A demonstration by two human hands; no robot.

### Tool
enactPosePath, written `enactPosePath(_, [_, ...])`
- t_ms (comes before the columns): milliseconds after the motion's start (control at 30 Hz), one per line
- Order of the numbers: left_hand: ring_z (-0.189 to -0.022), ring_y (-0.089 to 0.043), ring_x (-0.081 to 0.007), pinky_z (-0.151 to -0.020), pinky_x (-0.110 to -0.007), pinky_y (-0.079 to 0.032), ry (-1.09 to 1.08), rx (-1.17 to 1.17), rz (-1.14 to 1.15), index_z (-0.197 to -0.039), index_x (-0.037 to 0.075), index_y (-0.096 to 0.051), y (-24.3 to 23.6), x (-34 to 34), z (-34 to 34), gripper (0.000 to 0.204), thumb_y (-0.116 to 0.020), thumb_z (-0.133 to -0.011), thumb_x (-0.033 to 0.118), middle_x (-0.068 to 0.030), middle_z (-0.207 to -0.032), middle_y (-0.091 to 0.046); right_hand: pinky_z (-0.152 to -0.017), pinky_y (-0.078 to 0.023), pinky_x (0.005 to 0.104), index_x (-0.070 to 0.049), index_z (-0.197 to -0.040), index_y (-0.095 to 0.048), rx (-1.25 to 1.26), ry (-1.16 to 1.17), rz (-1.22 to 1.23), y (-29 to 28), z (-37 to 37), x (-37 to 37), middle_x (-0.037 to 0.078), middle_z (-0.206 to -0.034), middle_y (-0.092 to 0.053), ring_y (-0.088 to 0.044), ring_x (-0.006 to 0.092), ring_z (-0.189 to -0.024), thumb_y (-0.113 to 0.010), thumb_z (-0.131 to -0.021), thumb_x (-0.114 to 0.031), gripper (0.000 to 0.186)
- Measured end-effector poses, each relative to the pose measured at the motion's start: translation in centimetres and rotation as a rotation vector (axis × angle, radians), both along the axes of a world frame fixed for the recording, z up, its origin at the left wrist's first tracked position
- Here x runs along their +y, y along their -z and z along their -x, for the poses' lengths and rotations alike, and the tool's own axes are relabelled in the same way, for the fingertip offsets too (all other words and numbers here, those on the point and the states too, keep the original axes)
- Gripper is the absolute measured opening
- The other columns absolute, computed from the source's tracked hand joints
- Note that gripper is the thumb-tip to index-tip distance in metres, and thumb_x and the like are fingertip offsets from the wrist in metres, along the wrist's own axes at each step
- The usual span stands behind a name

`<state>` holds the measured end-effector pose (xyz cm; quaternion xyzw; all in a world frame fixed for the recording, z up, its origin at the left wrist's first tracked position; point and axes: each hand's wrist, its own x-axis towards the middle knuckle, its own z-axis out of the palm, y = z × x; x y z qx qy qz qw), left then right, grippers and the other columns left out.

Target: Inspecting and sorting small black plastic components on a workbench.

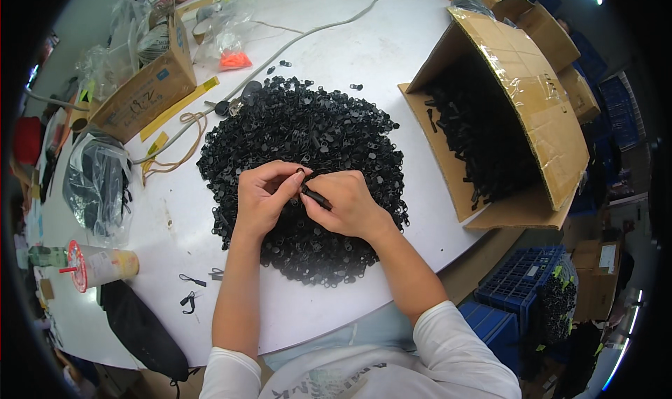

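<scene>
1. Black elongated piece (317, 198): located in front of the wearer, over the near part of a heap of small black eyelet pieces (315, 136); gripped in the right hand (346, 201), its fingers closed narrowly round it.
2. Left hand (262, 196): thumb and forefinger brought together in a pinch at a small black loop (301, 171); the two hands nearly meet there; whether loop and elongated piece are joined cannot be told.
3. Progress, as judged: one item in hand, apparently mid-assembly and not yet released; the heap spreads broadly over the white tabletop (371, 35), so much appears left if every piece is to be handled.
4. Cardboard box (539, 98): to the right, its opening facing the heap; holds many black elongated parts (483, 136); whether these are finished output or supply cannot be determined.
5. Looped black pulls (192, 280): a few, lying apart from the heap, left of the left forearm; their status, completed or set aside, is unconfirmed.
6. Also noted: clear plastic bag (98, 182) with dark contents, and a lidded drink cup (105, 266) on its side, both at the left.
</scene>
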<state>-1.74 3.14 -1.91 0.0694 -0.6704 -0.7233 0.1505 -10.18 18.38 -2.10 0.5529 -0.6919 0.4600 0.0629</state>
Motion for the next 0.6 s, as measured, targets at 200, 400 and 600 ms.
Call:
enactPosePath(200, [-0.067, -0.059, -0.008, -0.059, -0.02, -0.047, 0.105, 0.15, -0.094, -0.093, -0.002, -0.07, 0.2, -0.9, -0.2, 0.009, -0.066, -0.085, 0.0, -0.0052, -0.082, -0.066, -0.046, -0.042, 0.0337, -0.001, -0.08, -0.062, -0.048, -0.073, 0.009, -0.2, -0.1, 0.0, 0.01, -0.059, -0.055, -0.055, 0.0265, -0.049, -0.069, -0.075, -0.005, 0.01])
enactPosePath(400, [-0.068, -0.065, -0.021, -0.06, -0.028, -0.05, -0.1, 0.319, 0.575, -0.088, -0.002, -0.069, -0.7, -0.5, -0.1, 0.015, -0.066, -0.074, -0.007, -0.0128, -0.079, -0.068, -0.047, -0.043, 0.0334, 0.0, -0.081, -0.062, -0.082, 0.057, 0.097, -0.7, -1.1, -0.4, 0.009, -0.06, -0.056, -0.056, 0.0253, -0.05, -0.067, -0.078, -0.004, 0.007])
enactPosePath(600, [-0.071, -0.066, -0.0258, -0.061, -0.033, -0.053, -0.014, 0.402, 0.91, -0.091, 0.002, -0.066, -0.3, -2.0, -0.5, 0.027, -0.069, -0.065, -0.007, -0.0089, -0.079, -0.066, -0.053, -0.046, 0.0424, -0.003, -0.083, -0.058, -0.088, 0.158, -0.269, -1.5, -1.9, -0.4, 0.012, -0.066, -0.059, -0.061, 0.0321, -0.06, -0.062, -0.086, -0.013, 0.011])
